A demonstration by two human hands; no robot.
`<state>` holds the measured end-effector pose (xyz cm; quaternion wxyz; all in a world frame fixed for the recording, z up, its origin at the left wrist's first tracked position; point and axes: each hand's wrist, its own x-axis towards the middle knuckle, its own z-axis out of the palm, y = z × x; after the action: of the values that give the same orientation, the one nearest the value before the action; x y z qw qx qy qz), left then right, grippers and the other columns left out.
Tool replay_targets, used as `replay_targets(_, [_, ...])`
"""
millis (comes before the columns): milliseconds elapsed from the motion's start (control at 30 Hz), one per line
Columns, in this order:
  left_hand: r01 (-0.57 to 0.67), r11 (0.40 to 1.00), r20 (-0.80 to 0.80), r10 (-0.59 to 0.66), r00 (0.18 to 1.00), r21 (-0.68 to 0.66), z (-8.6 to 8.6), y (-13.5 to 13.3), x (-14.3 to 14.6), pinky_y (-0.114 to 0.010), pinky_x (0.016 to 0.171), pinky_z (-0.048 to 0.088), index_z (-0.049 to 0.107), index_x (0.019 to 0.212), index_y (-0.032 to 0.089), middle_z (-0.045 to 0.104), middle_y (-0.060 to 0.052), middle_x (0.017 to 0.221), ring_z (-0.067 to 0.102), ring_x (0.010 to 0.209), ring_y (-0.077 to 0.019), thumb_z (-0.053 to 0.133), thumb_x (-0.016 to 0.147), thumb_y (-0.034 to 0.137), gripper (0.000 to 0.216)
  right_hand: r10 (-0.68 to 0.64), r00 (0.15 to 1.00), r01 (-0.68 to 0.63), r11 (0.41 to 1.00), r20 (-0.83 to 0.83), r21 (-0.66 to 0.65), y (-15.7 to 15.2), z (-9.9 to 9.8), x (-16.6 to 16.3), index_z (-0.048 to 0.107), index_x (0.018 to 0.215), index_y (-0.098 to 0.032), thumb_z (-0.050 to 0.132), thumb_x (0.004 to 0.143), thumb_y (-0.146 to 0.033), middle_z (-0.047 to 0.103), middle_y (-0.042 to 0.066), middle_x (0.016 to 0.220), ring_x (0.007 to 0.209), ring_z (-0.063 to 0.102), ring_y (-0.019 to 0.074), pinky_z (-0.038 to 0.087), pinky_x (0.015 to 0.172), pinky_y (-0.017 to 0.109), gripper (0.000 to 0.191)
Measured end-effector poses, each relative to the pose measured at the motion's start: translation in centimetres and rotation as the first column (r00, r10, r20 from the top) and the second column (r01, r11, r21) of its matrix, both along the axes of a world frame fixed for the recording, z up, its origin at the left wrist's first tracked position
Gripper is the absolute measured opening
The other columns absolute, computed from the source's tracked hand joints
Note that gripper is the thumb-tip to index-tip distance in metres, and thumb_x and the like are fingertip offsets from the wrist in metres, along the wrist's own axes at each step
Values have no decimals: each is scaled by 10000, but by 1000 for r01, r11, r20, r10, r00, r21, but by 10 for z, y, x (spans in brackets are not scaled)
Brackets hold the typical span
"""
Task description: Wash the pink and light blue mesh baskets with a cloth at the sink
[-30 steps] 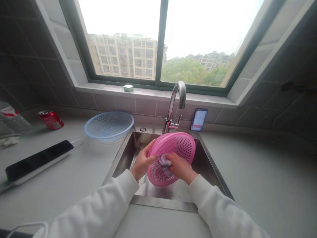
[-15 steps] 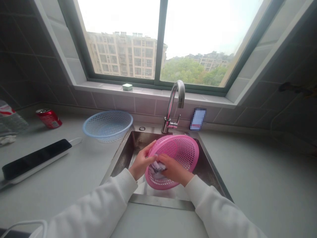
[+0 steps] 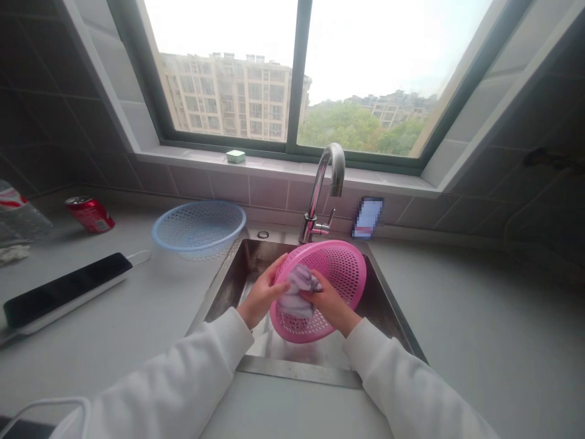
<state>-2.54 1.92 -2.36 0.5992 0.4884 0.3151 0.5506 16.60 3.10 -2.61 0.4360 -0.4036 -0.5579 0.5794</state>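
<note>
A pink plastic colander [image 3: 354, 268] is held tilted over the sink [image 3: 301, 372], its open side facing me. My left hand [image 3: 265, 292] grips its left rim, thumb on the inner side and fingers behind. Against the inside of the colander, my right hand [image 3: 331, 303] holds a crumpled pale grey-purple cloth [image 3: 297, 296] between thumb and fingers. The cloth lies close to my left thumb; whether that thumb presses on it I cannot tell. Behind the colander stands the chrome faucet [image 3: 337, 171], with no water visible from its spout.
A blue basket [image 3: 198, 228] sits on the counter left of the sink. Farther left are a red can [image 3: 90, 214], a plastic bottle [image 3: 21, 213] and a long black-and-white device [image 3: 68, 289] with a cable. A phone [image 3: 368, 217] leans against the wall. A small green box [image 3: 236, 157] rests on the sill.
My right hand has shifted slightly right and the cloth now shows more, bunched higher inside the colander. The colander has risen a little. My left hand keeps its grip on the rim.
</note>
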Motion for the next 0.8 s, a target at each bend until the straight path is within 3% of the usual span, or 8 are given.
replay_targets(67, [35,999,-1,-35,999,-17,0,0,0,-516,1218,353,534,1484,213,528,-148,1552,462,1444,-412,915,654,505,959,-115,961,106,993,-253,-50,5,-1,3,611,1136,-266,814,714,-361,733,27,1097,1014,696,249,555,935,442,477])
replay_targets(167, [71,997,-35,-72,997,-7,2,0,0,-519,1212,362,544,1478,228,540,-137,1545,476,1434,-409,920,659,462,932,-254,881,228,967,-400,-112,15,-2,14,624,1072,-285,786,757,-423,755,18,1024,954,718,247,582,910,455,381])
replay_targets(333, [69,998,-106,-67,992,14,8,-3,2,-517,1206,374,552,1474,248,557,-120,1531,512,1403,-398,932,640,347,922,-288,873,218,952,-394,-215,17,0,19,655,988,-277,762,762,-483,762,24,953,945,717,253,594,901,437,324])
replay_targets(467, [88,996,-151,-82,985,33,6,-4,2,-534,1221,349,550,1477,258,576,-108,1512,514,1398,-395,918,656,320,902,-136,941,70,974,-309,-216,1,6,3,656,1014,-270,817,704,-423,757,18,958,910,720,253,586,884,435,381])
replay_targets(600, [60,997,-221,-45,974,58,1,-3,-2,-547,1245,302,584,1451,248,545,-119,1537,485,1419,-408,935,635,362,896,-13,996,-4,985,-93,-173,-9,8,-7,666,1090,-224,857,664,-286,760,45,1006,956,718,264,563,924,453,471])
replay_targets(667, [59,996,-212,-44,976,68,1,-1,-4,-545,1245,301,571,1462,237,539,-126,1542,481,1424,-406,928,648,369,898,-33,993,11,981,-113,-194,-6,8,-3,665,1095,-221,853,659,-261,759,43,1011,942,722,263,566,919,459,476])
replay_targets(800, [82,995,-104,-76,992,58,4,1,-5,-529,1212,361,547,1482,228,573,-128,1512,513,1399,-403,910,671,368,899,-225,919,169,966,-322,-193,10,7,15,645,990,-264,807,704,-392,756,24,929,880,726,259,593,864,453,352])
